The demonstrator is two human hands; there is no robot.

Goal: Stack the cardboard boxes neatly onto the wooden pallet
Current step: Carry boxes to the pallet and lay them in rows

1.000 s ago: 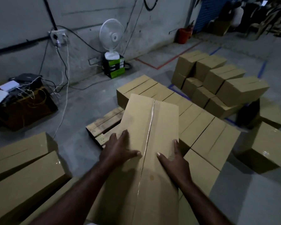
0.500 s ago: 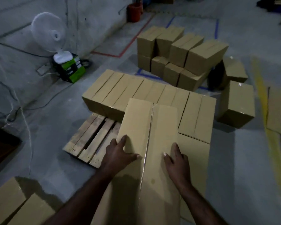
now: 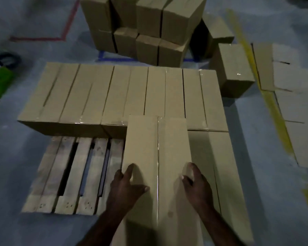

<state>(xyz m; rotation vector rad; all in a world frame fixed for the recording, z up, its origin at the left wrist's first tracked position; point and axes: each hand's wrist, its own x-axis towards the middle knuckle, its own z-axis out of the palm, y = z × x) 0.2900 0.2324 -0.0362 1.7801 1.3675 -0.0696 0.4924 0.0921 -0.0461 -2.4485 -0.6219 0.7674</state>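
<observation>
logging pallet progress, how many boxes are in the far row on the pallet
5, side by side at the far end of the pallet: leftmost box, second box, middle box, fourth box, rightmost box. None looks hidden.

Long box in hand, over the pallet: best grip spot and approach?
Probably its two long side edges, near the close end, one hand per side from above. The box is narrow enough to span, and flat on top; the left hand and right hand hold it so.
</observation>
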